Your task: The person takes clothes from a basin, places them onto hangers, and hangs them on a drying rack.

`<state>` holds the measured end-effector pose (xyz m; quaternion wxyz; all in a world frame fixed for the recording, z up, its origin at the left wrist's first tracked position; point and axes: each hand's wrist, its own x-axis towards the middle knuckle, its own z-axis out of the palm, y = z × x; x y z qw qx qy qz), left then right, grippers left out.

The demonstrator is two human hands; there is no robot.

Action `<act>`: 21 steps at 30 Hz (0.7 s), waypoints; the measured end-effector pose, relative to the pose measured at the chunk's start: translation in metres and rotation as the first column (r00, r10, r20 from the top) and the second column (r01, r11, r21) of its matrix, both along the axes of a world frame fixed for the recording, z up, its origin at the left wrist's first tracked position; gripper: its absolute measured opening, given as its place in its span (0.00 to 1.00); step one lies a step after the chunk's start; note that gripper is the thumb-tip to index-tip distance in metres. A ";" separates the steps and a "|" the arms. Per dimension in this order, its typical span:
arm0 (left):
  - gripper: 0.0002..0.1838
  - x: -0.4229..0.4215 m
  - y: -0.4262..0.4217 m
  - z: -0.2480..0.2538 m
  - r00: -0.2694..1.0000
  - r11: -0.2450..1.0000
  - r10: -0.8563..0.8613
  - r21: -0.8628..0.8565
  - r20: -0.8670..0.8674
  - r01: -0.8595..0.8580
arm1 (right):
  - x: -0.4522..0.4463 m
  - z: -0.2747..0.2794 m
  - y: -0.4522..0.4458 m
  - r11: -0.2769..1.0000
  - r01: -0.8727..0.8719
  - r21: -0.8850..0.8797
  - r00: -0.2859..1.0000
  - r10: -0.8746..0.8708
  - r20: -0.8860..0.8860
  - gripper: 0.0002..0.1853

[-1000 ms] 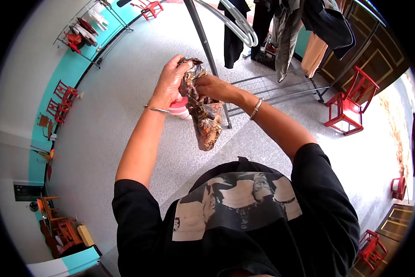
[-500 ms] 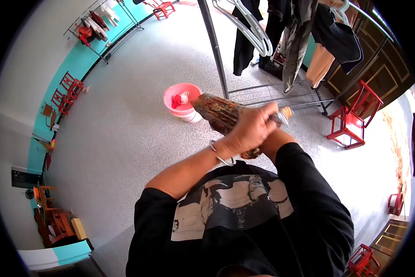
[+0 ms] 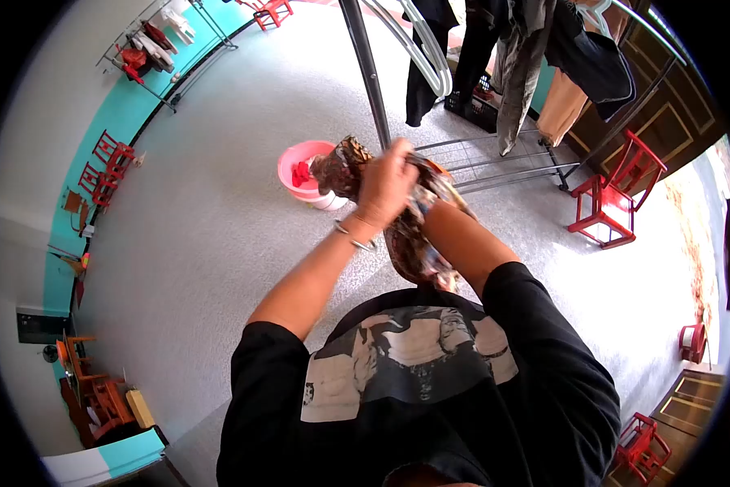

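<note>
A brown patterned cloth garment (image 3: pixel 410 248) hangs bunched in front of my black shirt. My left hand (image 3: pixel 388 185), with a silver bangle at its wrist, is closed around the upper part of it. One bunched end of the cloth juts out to the left, toward the pink bucket (image 3: pixel 285 174), which has red cloth (image 3: pixel 302 173) in it. My right forearm (image 3: pixel 466 240) reaches up into the garment's folds. The fingers of my right hand are hidden there by the cloth and my left hand.
Ahead, a metal clothes rack (image 3: pixel 371 79) carries dark trousers, other garments and white hangers (image 3: pixel 431 57). A red chair (image 3: pixel 609 201) stands to the right. Along the left wall are stacked red chairs (image 3: pixel 105 172) and another rack of clothes (image 3: pixel 152 49).
Both hands have moved up and left. The garment, tightly bunched before, now spreads more and hangs lower between my arms. The whole view has shifted slightly.
</note>
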<state>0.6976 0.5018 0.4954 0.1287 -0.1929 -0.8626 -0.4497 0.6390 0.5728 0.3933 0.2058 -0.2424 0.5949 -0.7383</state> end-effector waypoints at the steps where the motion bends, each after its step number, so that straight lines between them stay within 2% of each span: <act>1: 0.04 -0.015 -0.017 -0.008 0.994 0.992 0.088 -0.080 -0.069 -0.093 | -0.006 -0.008 -0.001 0.998 -0.036 -0.053 0.998 0.039 0.055 0.18; 3: 0.06 -0.042 -0.057 -0.014 0.979 0.973 0.204 -0.115 0.009 -0.202 | -0.011 -0.019 0.003 0.977 -0.112 -0.181 0.980 0.139 0.142 0.18; 5: 0.08 -0.079 -0.098 -0.038 0.942 0.946 0.304 -0.071 -0.140 -0.316 | -0.005 -0.020 0.021 0.923 -0.183 -0.339 0.945 0.260 0.198 0.19; 7: 0.09 -0.090 -0.130 -0.033 0.939 0.936 0.343 -0.086 -0.008 -0.342 | 0.022 0.004 0.045 0.860 -0.203 -0.469 0.930 0.318 0.182 0.23; 8: 0.10 -0.106 -0.154 -0.053 0.943 0.948 0.295 0.078 0.156 -0.310 | 0.031 0.017 0.051 0.821 -0.212 -0.530 0.922 0.347 0.169 0.25; 9: 0.09 -0.118 -0.172 -0.065 0.943 0.933 0.216 0.231 0.253 -0.275 | 0.030 0.030 0.052 0.905 -0.208 -0.372 0.942 0.288 0.173 0.23; 10: 0.08 -0.111 -0.171 -0.054 0.922 0.894 0.156 0.347 0.354 -0.285 | 0.022 0.041 0.053 0.960 -0.194 -0.202 0.960 0.229 0.164 0.22; 12: 0.06 -0.090 -0.167 -0.021 0.879 0.808 0.008 0.514 0.476 -0.286 | 0.006 0.067 0.052 0.980 -0.132 0.148 0.987 0.116 0.111 0.19; 13: 0.13 -0.076 -0.166 -0.002 0.868 0.717 -0.249 0.684 0.429 -0.133 | 0.022 0.111 0.042 0.996 -0.019 0.087 0.936 -0.013 0.353 0.14; 14: 0.17 -0.074 -0.170 -0.001 0.856 0.696 -0.357 0.717 0.373 -0.022 | 0.037 0.156 0.032 0.988 0.150 0.036 0.811 -0.144 0.567 0.11; 15: 0.22 -0.072 -0.173 -0.002 0.831 0.663 -0.460 0.744 0.312 0.088 | 0.030 0.158 0.016 0.981 0.186 -0.060 0.841 -0.127 0.527 0.11; 17: 0.27 -0.050 -0.170 -0.013 0.876 0.730 -0.231 0.670 0.424 -0.131 | 0.008 0.161 -0.007 0.939 0.230 -0.256 0.897 -0.103 0.430 0.09; 18: 0.28 -0.046 -0.177 -0.039 0.918 0.758 -0.134 0.635 0.373 -0.148 | 0.023 0.190 -0.015 0.935 0.257 -0.243 0.896 -0.136 0.424 0.10; 19: 0.28 -0.032 -0.176 -0.051 0.907 0.801 -0.097 0.573 0.411 -0.174 | 0.041 0.223 -0.021 0.931 0.283 -0.231 0.893 -0.167 0.418 0.11; 20: 0.29 -0.012 -0.170 -0.062 0.893 0.838 -0.059 0.509 0.445 -0.198 | 0.041 0.231 -0.027 0.927 0.213 -0.309 0.936 -0.102 0.337 0.11; 21: 0.30 0.007 -0.162 -0.070 0.879 0.870 -0.021 0.442 0.477 -0.220 | 0.022 0.220 -0.040 0.926 0.139 -0.350 0.987 -0.100 0.128 0.10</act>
